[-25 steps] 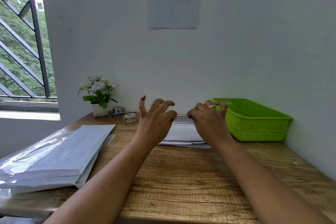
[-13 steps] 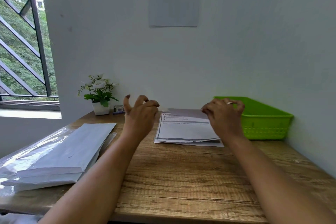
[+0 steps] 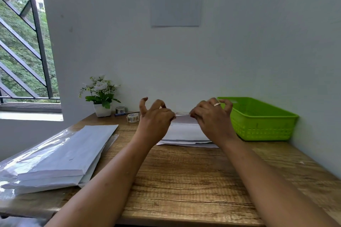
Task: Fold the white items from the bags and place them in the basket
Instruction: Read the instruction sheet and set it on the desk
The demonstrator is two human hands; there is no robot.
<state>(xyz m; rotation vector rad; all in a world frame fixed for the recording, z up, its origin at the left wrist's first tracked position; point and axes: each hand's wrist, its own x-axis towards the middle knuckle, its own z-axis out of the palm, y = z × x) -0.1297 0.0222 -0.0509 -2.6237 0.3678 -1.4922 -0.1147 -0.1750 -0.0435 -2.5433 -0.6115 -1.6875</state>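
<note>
1. My left hand [image 3: 155, 122] and right hand [image 3: 212, 119] each pinch the raised edge of the white item [image 3: 184, 131] between thumb and forefinger. The spare fingers curl up clear of it, so the edge stays taut and level.
2. The white item rests on the table [image 3: 184, 180] straight ahead of me, its lower part lying flat. I judge this is the fold itself, held at both ends so the halves meet squarely.
3. The green basket [image 3: 258, 127] stands just right of it, handy for the drop; the item is not yet in it.
4. The bags [image 3: 60, 156] lie stacked at my left, apart from the folding spot.
</note>
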